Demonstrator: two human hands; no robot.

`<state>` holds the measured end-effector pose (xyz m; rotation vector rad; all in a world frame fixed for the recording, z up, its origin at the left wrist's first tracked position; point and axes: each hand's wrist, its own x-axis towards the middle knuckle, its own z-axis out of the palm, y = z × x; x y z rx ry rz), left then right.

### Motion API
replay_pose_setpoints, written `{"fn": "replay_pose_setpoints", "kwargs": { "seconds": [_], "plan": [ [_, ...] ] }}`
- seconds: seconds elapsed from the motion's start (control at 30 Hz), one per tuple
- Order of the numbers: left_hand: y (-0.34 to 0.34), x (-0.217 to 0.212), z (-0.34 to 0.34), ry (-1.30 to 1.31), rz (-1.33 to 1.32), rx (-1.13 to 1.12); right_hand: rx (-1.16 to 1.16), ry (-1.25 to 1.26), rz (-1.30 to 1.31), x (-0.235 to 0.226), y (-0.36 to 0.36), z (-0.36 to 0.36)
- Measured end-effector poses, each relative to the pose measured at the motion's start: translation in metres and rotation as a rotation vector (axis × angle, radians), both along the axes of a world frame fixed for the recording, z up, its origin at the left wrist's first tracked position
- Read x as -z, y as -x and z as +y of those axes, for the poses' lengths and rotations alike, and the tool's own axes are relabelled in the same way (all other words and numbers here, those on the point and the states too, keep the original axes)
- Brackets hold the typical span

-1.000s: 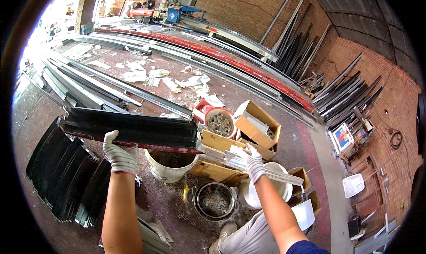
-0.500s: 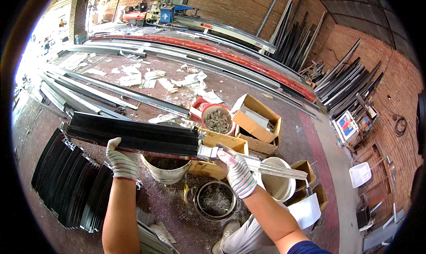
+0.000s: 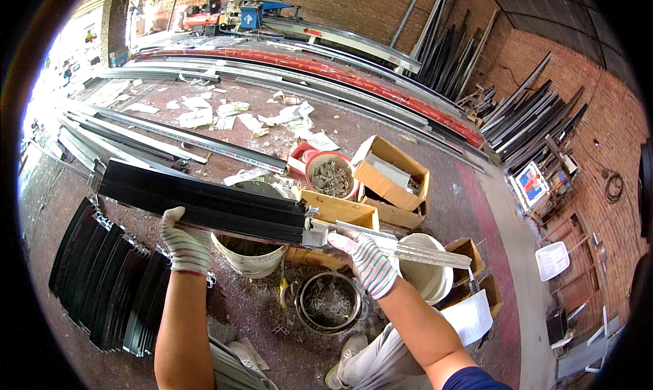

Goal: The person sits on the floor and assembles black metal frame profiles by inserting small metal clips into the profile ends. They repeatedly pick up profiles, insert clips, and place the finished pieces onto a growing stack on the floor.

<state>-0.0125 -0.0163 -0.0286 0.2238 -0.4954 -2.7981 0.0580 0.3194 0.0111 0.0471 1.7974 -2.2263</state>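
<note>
A long black metal profile [image 3: 204, 203] lies across in front of me, slightly lower at its right end. My left hand [image 3: 185, 244], in a striped knit glove, is closed round its near edge, with the thumb on top. At the profile's right end sits a small silver metal piece [image 3: 315, 237]. My right hand [image 3: 371, 262], gloved the same way, has its fingers drawn together just right of that piece; what they pinch is hidden. Silver metal strips [image 3: 435, 255] run past this hand to the right, over a white bucket [image 3: 427, 281].
Stacked black profiles [image 3: 102, 281] lie at the left. Below the work stand a pale bucket [image 3: 252, 261] and a round pan of small metal parts [image 3: 330, 303]. Beyond are a red bucket [image 3: 330, 175] and cardboard boxes [image 3: 391, 179]. Long profiles [image 3: 183, 138] cross the floor.
My right hand has shifted slightly down from the profile's right end, so the silver piece there shows more plainly. The profile's left end has dipped slightly left; my left hand keeps its hold.
</note>
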Motion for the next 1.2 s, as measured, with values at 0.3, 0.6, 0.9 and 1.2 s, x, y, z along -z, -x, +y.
{"fn": "replay_pose_setpoints", "kwargs": {
  "seconds": [0.3, 0.6, 0.9, 1.2],
  "plan": [
    [0.005, 0.011, -0.011, 0.033, 0.012, 0.003, 0.026, -0.209, 0.111, 0.007, -0.006, -0.008],
    [0.006, 0.016, -0.018, 0.025, 0.029, 0.015, 0.012, -0.194, 0.132, 0.015, -0.003, -0.009],
    [0.009, 0.021, -0.018, 0.017, 0.014, 0.039, 0.173, -0.353, 0.153, 0.024, -0.002, -0.017],
    [0.005, 0.015, -0.006, 0.02, -0.021, 0.019, 0.12, -0.359, 0.147, 0.024, -0.002, -0.021]
  ]
}}
